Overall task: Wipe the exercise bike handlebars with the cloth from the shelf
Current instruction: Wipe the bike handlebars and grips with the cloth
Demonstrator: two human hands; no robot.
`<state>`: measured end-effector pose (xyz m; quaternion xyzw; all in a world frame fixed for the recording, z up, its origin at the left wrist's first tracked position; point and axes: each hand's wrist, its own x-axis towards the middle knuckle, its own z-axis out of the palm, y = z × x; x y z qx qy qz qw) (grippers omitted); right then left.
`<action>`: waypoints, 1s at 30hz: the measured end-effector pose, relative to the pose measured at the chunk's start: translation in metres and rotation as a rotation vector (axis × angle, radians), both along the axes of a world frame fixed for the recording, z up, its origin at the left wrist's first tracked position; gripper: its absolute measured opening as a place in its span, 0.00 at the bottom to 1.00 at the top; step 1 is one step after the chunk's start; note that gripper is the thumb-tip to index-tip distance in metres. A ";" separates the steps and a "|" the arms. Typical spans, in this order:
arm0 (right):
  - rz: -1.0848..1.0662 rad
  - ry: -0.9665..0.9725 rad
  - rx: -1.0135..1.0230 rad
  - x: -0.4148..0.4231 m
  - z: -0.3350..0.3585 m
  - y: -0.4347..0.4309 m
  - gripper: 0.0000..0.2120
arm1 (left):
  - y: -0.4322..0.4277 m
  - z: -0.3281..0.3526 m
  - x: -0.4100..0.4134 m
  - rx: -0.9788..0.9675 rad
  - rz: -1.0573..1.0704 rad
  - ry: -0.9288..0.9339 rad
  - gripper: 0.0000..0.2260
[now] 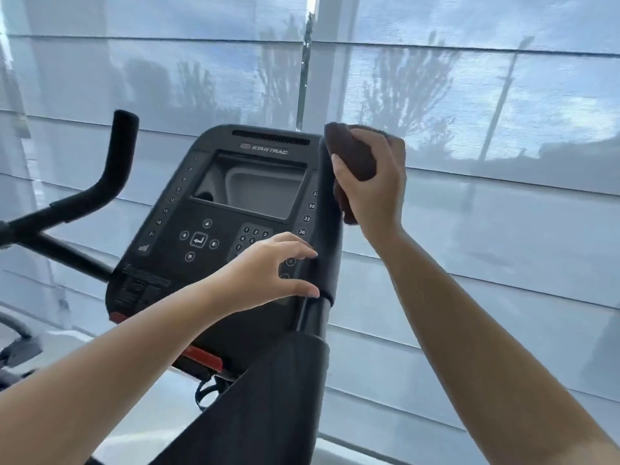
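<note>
The brown cloth (352, 159) is wrapped over the top of the right handlebar (330, 229), clenched there by the right hand (372, 186) so it can rub the grip. The left hand (268, 273), loosely spread and empty, touches the bar lower down beside the Star Trac console (221, 209), probably steadying it.

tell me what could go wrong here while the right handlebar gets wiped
1. The left hand hovers over the console keypad, fingertips near the buttons; a slip could press one.
2. The right hand holds the brown cloth bunched around the top of the right handlebar, so the grip below may get missed.
3. The left handlebar shows no contact and could be forgotten.
</note>
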<state>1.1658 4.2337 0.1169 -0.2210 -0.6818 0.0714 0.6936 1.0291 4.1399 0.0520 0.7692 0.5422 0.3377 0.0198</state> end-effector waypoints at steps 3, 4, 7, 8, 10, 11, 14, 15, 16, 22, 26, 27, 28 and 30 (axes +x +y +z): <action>0.015 -0.017 -0.022 -0.008 -0.010 0.010 0.15 | 0.001 -0.012 0.000 0.028 -0.039 -0.092 0.24; 0.008 -0.038 -0.008 -0.004 -0.026 0.008 0.15 | 0.002 -0.016 0.000 0.049 -0.049 -0.105 0.25; 0.045 -0.156 -0.064 0.018 -0.082 -0.010 0.16 | 0.006 -0.023 -0.001 0.101 -0.080 -0.149 0.27; 0.082 -0.171 -0.117 0.027 -0.094 -0.017 0.15 | 0.006 -0.024 -0.002 0.111 -0.092 -0.166 0.26; 0.136 -0.214 -0.186 0.041 -0.104 -0.024 0.15 | 0.006 -0.026 -0.003 0.129 -0.113 -0.198 0.25; 0.131 -0.261 -0.180 0.044 -0.098 -0.026 0.15 | 0.006 -0.027 -0.003 0.138 -0.119 -0.209 0.25; 0.061 -0.237 -0.015 0.031 -0.053 -0.021 0.14 | 0.005 -0.029 -0.004 0.149 -0.123 -0.239 0.23; 0.011 -0.172 0.046 0.022 -0.033 -0.016 0.14 | 0.005 -0.030 -0.004 0.152 -0.126 -0.259 0.22; -0.042 -0.125 0.097 0.012 -0.015 -0.009 0.14 | 0.005 -0.031 -0.004 0.151 -0.134 -0.283 0.22; -0.158 -0.296 0.063 0.001 0.014 0.005 0.17 | 0.006 -0.031 -0.007 0.164 -0.153 -0.355 0.16; -0.159 -0.596 -0.025 0.027 -0.041 -0.026 0.17 | 0.006 -0.033 -0.008 0.190 -0.171 -0.365 0.13; -0.130 -0.595 -0.112 0.033 -0.052 -0.036 0.17 | 0.005 -0.034 -0.009 0.194 -0.182 -0.367 0.13; -0.093 -0.589 -0.200 0.040 -0.059 -0.045 0.18 | 0.005 -0.036 -0.010 0.196 -0.188 -0.373 0.12; -0.048 -0.664 -0.274 0.051 -0.058 -0.059 0.18 | 0.006 -0.039 -0.012 0.186 -0.185 -0.398 0.11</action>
